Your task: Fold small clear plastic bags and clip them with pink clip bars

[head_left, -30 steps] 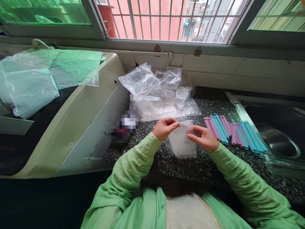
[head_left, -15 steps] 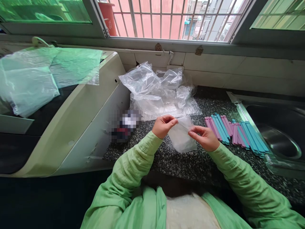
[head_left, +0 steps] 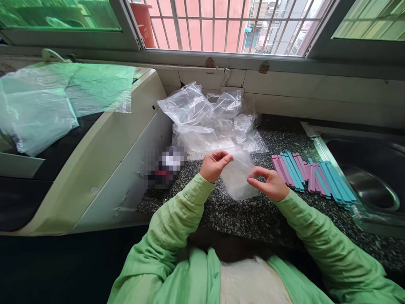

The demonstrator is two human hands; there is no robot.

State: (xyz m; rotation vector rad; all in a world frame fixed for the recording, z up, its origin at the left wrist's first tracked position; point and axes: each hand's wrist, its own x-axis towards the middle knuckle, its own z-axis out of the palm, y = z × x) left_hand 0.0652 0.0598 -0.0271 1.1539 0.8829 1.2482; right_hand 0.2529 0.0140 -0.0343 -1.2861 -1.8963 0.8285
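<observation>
A small clear plastic bag (head_left: 236,177) hangs between my two hands above the speckled dark counter (head_left: 253,215). My left hand (head_left: 213,165) pinches the bag's top left edge between thumb and fingers. My right hand (head_left: 268,183) pinches its right edge a little lower. Both sleeves are light green. A row of pink and blue sticks (head_left: 311,176) lies on the counter just right of my right hand.
A heap of crumpled clear plastic bags (head_left: 209,120) sits behind my hands against the tiled wall. A steel sink (head_left: 367,177) is at the right. A white appliance (head_left: 104,156) with plastic sheets (head_left: 47,101) on top stands at the left. A barred window runs along the back.
Both hands have lifted the small bag slightly up and to the left. The bag's lower end has risen off the counter and it now looks more bunched.
</observation>
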